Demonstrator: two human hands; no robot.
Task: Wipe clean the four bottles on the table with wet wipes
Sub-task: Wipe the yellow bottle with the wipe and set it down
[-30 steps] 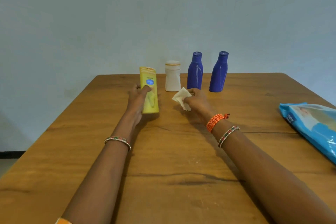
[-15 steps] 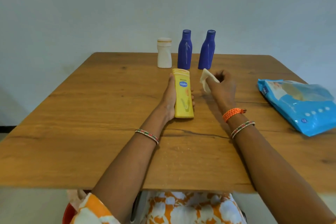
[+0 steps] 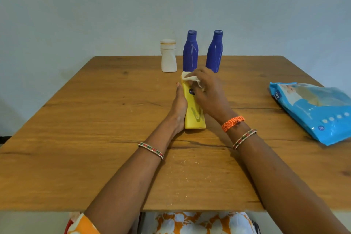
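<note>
A wooden table [image 3: 95, 119] with dark grain and a long crack stands against a plain pale wall [image 3: 95, 5].

The flat-sided yellow bottle [image 3: 194, 118] stands mid-table; the left hand [image 3: 179, 108] grips its side, and the right hand [image 3: 209, 93] pinches a crumpled white wet wipe [image 3: 190, 78] against its top. Behind stand a squat white bottle [image 3: 168, 57] and two slim, glossy blue bottles [image 3: 190, 51] [image 3: 214, 51], upright at the far edge. A shiny blue wipes pack [image 3: 313, 112] lies flat at the right edge.
</note>
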